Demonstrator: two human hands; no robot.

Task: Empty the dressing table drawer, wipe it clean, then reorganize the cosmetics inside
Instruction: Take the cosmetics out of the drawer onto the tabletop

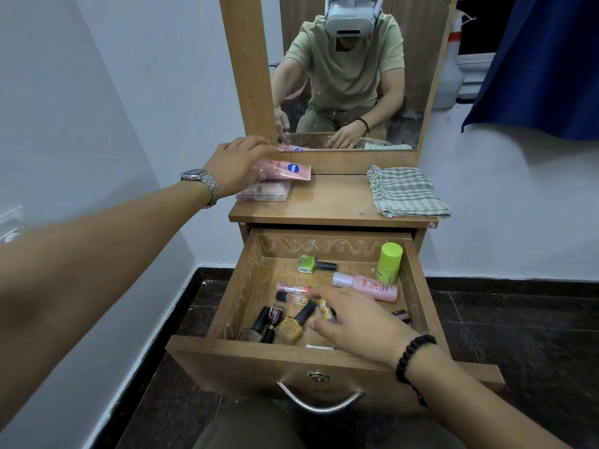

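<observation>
In the head view, a wooden drawer [227, 319] is seen pulled out below the worktop [327, 202] of a dressing table, with a mirror [350, 76] standing behind. The left hand [238, 166] is stretched to the back left of the worktop, its fingers [259, 147] laid over the end of a pink tube [288, 170]; whether the tube is gripped or only touched cannot be told. The tube is lying on a clear makeup palette [264, 191]. A folded checked cloth [405, 191] is placed on the right side of the worktop.

The right hand [353, 325] is lowered into the drawer, its fingers loosely curled around a small yellow tube [325, 308], which appears to be pinched, though the grip is partly hidden. Cosmetics are scattered on the drawer floor: a green nail polish [311, 264] lying near the back, a lime-green stick container [390, 262] upright in the back right corner, and a pink bottle [369, 286] lying just in front of it. Two small lip tubes [291, 293] are lying side by side at the middle. A cluster of dark and gold nail polish bottles [278, 325] is gathered at the front left. A dark-capped pink bottle [401, 315] is lying against the right wall. White smears are visible on the drawer walls.
</observation>
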